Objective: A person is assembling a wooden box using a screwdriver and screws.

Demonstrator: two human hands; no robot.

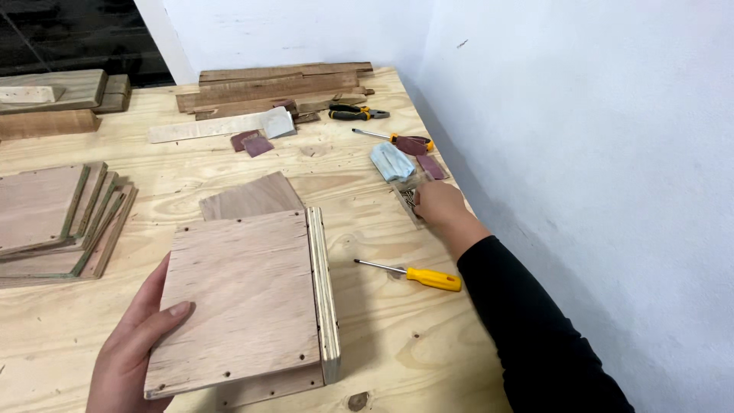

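Left hand [134, 348] grips plywood box [245, 302] at near left edge, steadying it on workbench [382, 344]. Right hand [437, 205] reaches into small clear bag [409, 197], fingers closing, probably on screws. Step: fetching fastener. Yellow screwdriver [413, 274] lies between.

Left hand [138, 344] cut off at the wrist by the bottom edge, its fingers hidden under the plywood box [245, 298], right hand [440, 205] fingertips covering small metal pieces too small to identify, stacked plywood panels [53, 222] cropped at the left edge
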